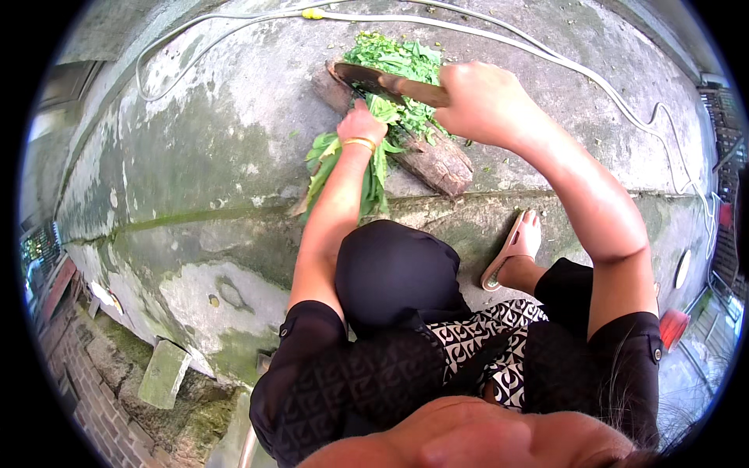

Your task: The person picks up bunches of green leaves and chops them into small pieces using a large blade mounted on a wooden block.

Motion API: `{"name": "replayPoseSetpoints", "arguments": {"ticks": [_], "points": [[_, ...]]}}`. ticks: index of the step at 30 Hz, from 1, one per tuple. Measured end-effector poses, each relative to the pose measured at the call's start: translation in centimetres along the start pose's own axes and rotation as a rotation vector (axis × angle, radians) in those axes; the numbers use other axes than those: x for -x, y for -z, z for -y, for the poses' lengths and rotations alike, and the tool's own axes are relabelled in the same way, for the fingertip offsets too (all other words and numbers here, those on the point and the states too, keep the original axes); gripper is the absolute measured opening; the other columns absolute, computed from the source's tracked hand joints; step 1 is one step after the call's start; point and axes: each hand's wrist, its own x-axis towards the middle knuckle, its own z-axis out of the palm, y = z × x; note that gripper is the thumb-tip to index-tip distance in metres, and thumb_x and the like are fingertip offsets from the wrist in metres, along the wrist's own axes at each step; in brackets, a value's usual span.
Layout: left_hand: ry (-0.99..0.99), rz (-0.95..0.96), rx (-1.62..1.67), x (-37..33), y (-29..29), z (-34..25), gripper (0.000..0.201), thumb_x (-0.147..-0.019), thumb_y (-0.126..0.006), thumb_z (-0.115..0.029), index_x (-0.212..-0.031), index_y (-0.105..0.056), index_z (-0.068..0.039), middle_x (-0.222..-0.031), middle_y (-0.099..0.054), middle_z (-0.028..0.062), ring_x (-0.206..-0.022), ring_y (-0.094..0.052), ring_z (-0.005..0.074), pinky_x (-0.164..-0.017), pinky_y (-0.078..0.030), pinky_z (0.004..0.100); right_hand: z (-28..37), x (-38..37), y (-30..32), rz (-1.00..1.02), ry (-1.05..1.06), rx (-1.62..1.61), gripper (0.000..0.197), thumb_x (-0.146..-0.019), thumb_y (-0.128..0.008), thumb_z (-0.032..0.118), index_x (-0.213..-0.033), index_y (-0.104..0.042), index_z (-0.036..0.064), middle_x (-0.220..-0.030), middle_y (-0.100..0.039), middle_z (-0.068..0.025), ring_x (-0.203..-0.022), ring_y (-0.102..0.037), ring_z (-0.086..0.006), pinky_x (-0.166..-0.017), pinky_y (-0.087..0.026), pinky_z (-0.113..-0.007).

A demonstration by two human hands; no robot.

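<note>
My right hand [485,103] is wrapped round the wooden handle of a knife [363,78] with a broad dark blade. The blade stretches left above a weathered wooden log [438,165] lying on the concrete. My left hand [362,125], with a yellow bangle at the wrist, grips a bunch of leafy greens [376,175] against the log, close below the blade. Long leaves hang from that hand toward my knee. Beyond the log lies a heap of chopped greens [409,58], partly behind the knife and my right hand.
A pale hose [468,30] with a yellow joint curves across the concrete floor [211,101] behind the greens and down the right side. A low step edge [234,214] crosses in front of the log. My sandalled foot [516,243] stands right of my knee. Broken blocks [165,374] lie at lower left.
</note>
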Motion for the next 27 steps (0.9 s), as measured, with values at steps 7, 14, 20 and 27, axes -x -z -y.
{"name": "replayPoseSetpoints", "arguments": {"ticks": [7, 14, 20, 27], "points": [[0.008, -0.042, 0.077, -0.4, 0.0, -0.3, 0.055, -0.074, -0.071, -0.026, -0.119, -0.05, -0.003, -0.109, -0.069, 0.0253, -0.105, -0.067, 0.0408, -0.094, -0.052, 0.0485, -5.4, 5.3, -16.3, 0.268, -0.349, -0.334, 0.032, -0.083, -0.061, 0.013, -0.113, -0.058, 0.0012, -0.1, -0.07, -0.0242, -0.098, -0.069, -0.0403, -0.09, -0.054, -0.049], [-0.069, -0.114, 0.138, 1.2, -0.6, -0.3, 0.058, -0.074, -0.073, -0.03, -0.117, -0.048, 0.001, -0.104, -0.069, 0.0276, -0.101, -0.067, 0.0429, -0.089, -0.055, 0.0474, -4.9, 3.1, -9.8, 0.268, -0.206, -0.173, 0.032, -0.081, -0.06, 0.016, -0.108, -0.064, 0.0002, -0.103, -0.07, -0.0261, -0.101, -0.069, -0.0374, -0.09, -0.054, -0.047], [0.02, 0.015, 0.071, -2.4, -0.1, -0.2, 0.075, -0.071, -0.077, -0.035, -0.125, -0.044, 0.006, -0.119, -0.064, 0.0281, -0.113, -0.064, 0.0414, -0.098, -0.051, 0.0463, 1.1, 0.2, -0.3, 0.038, -0.009, 0.031, 0.028, -0.079, -0.064, 0.019, -0.1, -0.06, 0.0004, -0.084, -0.07, -0.0216, -0.082, -0.069, -0.0407, -0.078, -0.055, -0.05], [-0.054, -0.041, 0.107, -2.0, -1.5, 2.0, 0.099, -0.062, -0.087, -0.045, -0.135, -0.039, 0.001, -0.139, -0.047, 0.0257, -0.126, -0.052, 0.0423, -0.101, -0.047, 0.049, -1.7, 5.5, -12.4, 0.117, -0.125, -0.151, 0.035, -0.078, -0.062, 0.011, -0.107, -0.048, -0.002, -0.08, -0.068, -0.0264, -0.08, -0.069, -0.0437, -0.075, -0.056, -0.051]]}}
